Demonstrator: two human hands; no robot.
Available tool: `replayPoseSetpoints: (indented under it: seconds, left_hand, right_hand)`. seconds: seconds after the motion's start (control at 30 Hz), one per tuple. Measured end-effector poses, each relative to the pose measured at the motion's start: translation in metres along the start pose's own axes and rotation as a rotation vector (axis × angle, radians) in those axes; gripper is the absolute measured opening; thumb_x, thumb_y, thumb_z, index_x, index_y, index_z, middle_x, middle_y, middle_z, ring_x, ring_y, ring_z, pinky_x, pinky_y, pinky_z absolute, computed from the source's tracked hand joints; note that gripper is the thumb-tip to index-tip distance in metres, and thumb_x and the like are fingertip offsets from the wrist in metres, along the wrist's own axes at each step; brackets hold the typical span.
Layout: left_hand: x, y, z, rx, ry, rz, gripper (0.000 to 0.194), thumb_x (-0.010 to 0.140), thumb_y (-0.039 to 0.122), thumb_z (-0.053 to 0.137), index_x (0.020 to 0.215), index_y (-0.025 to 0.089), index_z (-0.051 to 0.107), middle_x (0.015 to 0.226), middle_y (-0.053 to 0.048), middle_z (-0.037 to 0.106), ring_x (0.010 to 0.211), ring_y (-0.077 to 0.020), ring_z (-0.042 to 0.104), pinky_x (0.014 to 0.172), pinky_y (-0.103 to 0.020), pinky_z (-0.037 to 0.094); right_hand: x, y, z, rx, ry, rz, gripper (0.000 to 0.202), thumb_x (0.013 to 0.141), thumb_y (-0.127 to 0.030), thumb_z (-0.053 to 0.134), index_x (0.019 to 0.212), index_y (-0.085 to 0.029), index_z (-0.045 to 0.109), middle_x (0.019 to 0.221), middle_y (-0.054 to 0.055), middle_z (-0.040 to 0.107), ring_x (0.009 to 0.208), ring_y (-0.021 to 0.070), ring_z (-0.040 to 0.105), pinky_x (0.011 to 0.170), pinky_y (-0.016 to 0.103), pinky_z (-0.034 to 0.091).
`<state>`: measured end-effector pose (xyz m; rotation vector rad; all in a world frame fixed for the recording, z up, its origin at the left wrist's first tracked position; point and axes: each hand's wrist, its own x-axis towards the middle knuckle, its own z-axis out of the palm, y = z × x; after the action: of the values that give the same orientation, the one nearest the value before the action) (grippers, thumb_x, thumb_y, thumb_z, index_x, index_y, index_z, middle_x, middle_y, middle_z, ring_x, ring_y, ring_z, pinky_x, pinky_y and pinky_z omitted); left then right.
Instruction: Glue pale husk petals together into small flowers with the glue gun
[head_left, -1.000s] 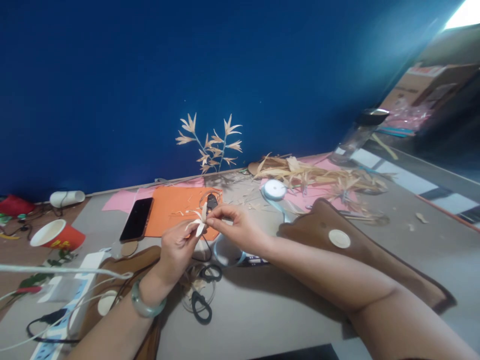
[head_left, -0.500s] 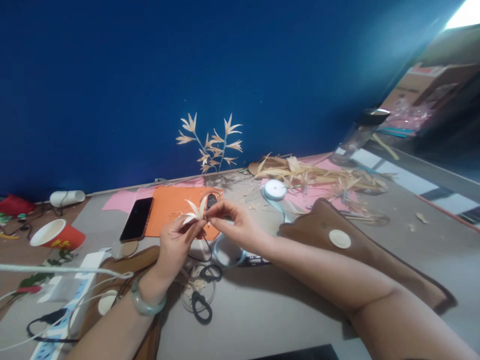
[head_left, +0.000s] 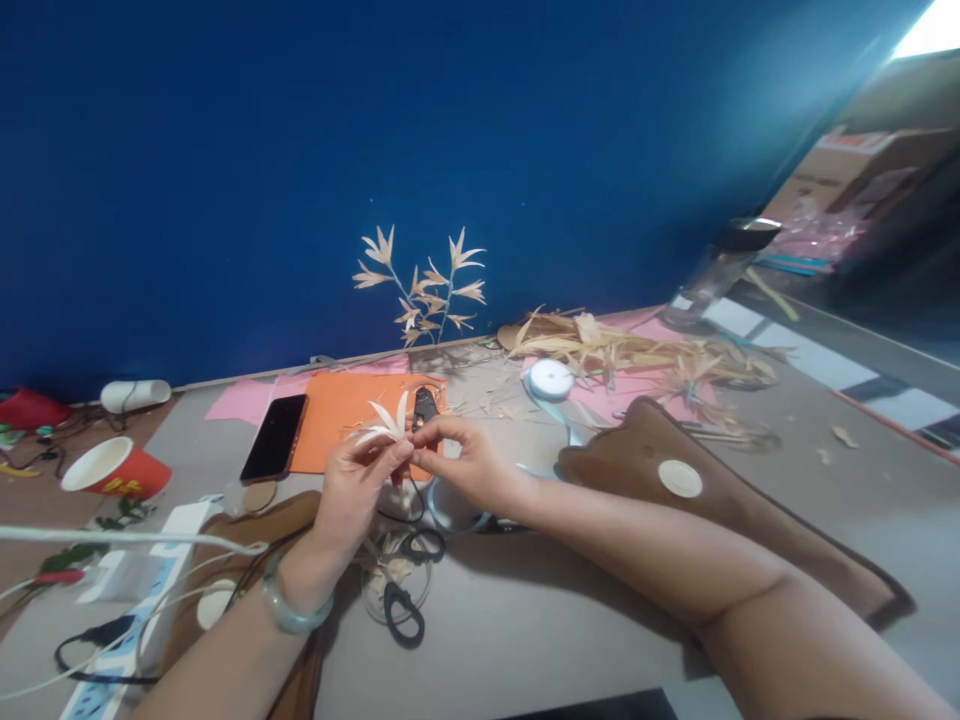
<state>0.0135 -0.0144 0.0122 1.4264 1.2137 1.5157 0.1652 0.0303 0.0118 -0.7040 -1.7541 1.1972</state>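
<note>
A pale dried-husk flower (head_left: 386, 420) with pointed petals is pinched at its base by my left hand (head_left: 361, 475), just above the orange sheet (head_left: 330, 420). Thumb and forefinger of my right hand (head_left: 476, 462) are pressed together at the flower's base, touching the left fingertips. What lies between the right fingertips is hidden or too small to make out. Black-handled scissors (head_left: 405, 612) lie below the hands beside a coil of thin wire. Behind, a branch of similar husk flowers (head_left: 424, 290) stands upright against the blue wall.
A ribbon spool (head_left: 551, 379) and a heap of dried husks (head_left: 622, 345) lie to the right on pink paper. Brown cushioned rests (head_left: 720, 510) flank my arms. A phone (head_left: 274, 438), a tilted red paper cup (head_left: 120, 468) and a power strip (head_left: 142, 610) are on the left.
My right hand has moved slightly left, its fingertips now against my left fingers at the flower's base. The flower has tilted a little to the left and upward.
</note>
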Motion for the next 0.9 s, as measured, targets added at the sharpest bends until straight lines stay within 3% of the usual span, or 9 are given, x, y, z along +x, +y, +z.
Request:
replayPoseSetpoints:
  seconds: [0.43,0.63,0.9]
  left_hand:
    - [-0.001,-0.011,-0.005,-0.125,-0.061,-0.074,0.013,0.074,0.029,0.074,0.072,0.017,0.070,0.062,0.001,0.059,0.055,-0.0096,0.055,0.052,-0.021,0.046]
    - [-0.001,-0.008,-0.005,-0.079,-0.056,-0.056,0.013,0.076,0.030,0.072,0.075,0.017,0.071,0.065,0.000,0.060,0.055,-0.0099,0.055,0.053,-0.022,0.047]
    - [-0.001,-0.006,-0.007,-0.014,-0.099,-0.022,0.027,0.080,0.029,0.068,0.058,0.015,0.064,0.065,-0.001,0.058,0.060,-0.0116,0.056,0.056,-0.023,0.047]
  right_hand:
    - [0.004,0.002,-0.004,0.072,0.014,-0.106,0.004,0.077,-0.019,0.070,0.073,-0.017,0.071,0.076,0.002,0.070,0.072,0.0123,0.063,0.071,0.024,0.047]
    - [0.004,0.004,-0.005,0.012,0.030,-0.134,0.005,0.078,-0.020,0.069,0.074,-0.018,0.071,0.078,0.003,0.072,0.074,0.0135,0.065,0.071,0.025,0.048]
    - [0.005,0.002,-0.005,-0.041,0.026,-0.113,0.006,0.078,-0.020,0.067,0.073,-0.016,0.068,0.073,0.003,0.069,0.069,0.0129,0.062,0.065,0.025,0.046]
